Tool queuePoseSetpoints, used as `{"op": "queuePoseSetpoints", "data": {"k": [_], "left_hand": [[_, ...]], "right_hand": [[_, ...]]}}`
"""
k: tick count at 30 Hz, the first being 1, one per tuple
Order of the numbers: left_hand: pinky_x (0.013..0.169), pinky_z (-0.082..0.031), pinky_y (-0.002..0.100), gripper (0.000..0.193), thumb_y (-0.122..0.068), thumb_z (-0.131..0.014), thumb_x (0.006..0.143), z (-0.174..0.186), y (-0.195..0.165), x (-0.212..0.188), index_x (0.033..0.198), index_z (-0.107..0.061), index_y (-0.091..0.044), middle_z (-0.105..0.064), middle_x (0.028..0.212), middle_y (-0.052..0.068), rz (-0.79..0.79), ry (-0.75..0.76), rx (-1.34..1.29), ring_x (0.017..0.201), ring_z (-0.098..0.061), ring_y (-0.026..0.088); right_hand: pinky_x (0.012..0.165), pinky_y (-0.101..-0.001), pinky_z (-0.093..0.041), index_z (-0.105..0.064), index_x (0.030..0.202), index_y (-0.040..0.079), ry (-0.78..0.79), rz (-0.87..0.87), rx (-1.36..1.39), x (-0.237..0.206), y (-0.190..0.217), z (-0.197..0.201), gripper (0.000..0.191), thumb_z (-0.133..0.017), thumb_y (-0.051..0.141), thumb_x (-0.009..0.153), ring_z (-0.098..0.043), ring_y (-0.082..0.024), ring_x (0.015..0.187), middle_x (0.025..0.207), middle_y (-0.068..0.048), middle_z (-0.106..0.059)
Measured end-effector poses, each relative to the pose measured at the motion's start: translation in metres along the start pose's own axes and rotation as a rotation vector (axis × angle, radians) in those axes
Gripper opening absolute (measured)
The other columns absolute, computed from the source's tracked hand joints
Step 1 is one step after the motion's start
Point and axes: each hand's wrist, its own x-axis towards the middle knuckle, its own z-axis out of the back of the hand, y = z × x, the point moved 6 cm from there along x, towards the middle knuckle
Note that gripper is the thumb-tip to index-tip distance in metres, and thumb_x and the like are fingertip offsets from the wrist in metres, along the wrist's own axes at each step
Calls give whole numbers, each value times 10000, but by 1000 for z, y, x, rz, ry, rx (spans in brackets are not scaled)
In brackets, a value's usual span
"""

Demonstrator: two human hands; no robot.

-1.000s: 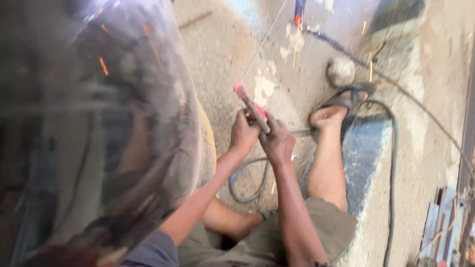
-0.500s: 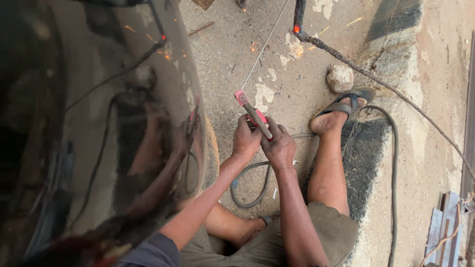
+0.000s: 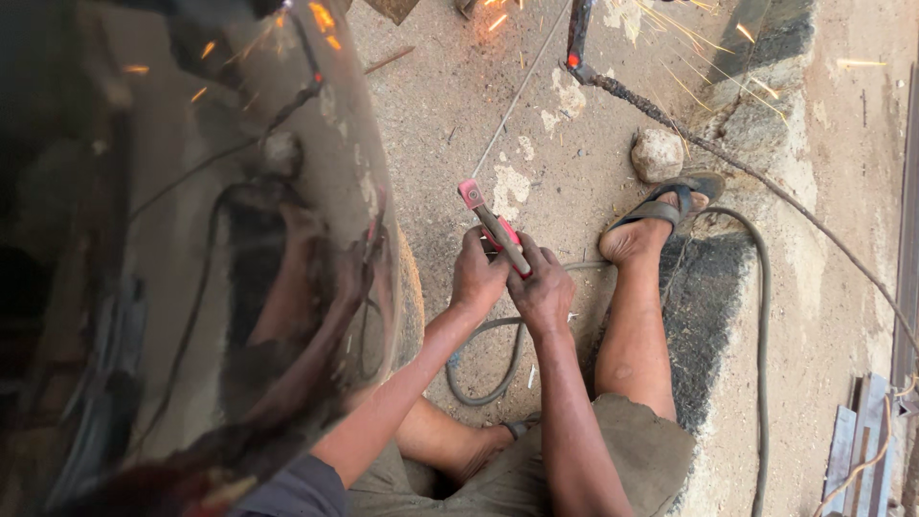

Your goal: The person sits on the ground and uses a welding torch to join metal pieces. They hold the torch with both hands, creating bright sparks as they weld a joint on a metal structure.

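Both hands, left hand (image 3: 476, 278) and right hand (image 3: 542, 290), gripped the red electrode holder (image 3: 495, 230). Risk: sparks (image 3: 498, 14) might burn the sandalled foot (image 3: 651, 225).

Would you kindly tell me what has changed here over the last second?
Sparks now fly at the top, and the view has shifted. Both hands, left hand and right hand, keep their grip on the red electrode holder; the sandalled foot stays put.

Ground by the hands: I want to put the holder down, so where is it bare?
Bare sand lies ahead of the red-tipped holder, between the shiny curved sheet and the stone. Crowded: hose under both hands, sandalled foot alongside.
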Motion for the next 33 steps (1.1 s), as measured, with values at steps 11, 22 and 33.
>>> {"op": "queuePoseSetpoints", "data": {"k": [11,22,33], "left_hand": [[898,-578,396,592,-367,-757,912,-17,-92,-63,1365,-565,-39,-683,1074,143,-419,222,67,972,-680,258],[1084,-549,377,719,-533,-630,1024,-11,-152,-98,1509,-417,-48,-556,1339,186,-778,304,192,1253,-613,299],[1138,-552,385,789,-541,-682,1015,0,-155,-91,1541,-357,-51,-551,1460,187,-723,436,125,1359,-607,313]], "right_hand": [[915,-305,-553,-612,1330,-2,-321,20,848,-45,-39,25,273,-624,74,1068,-641,-157,1033,1155,-46,-661],[694,-259,-560,-534,1311,-34,-361,-123,1263,-46,-1,82,521,-841,57,901,-657,-126,805,1019,-68,-669],[753,-247,-558,-616,1330,-19,-312,-50,1492,-39,11,72,612,-884,359,930,-674,-132,903,1066,-55,-695]]}}
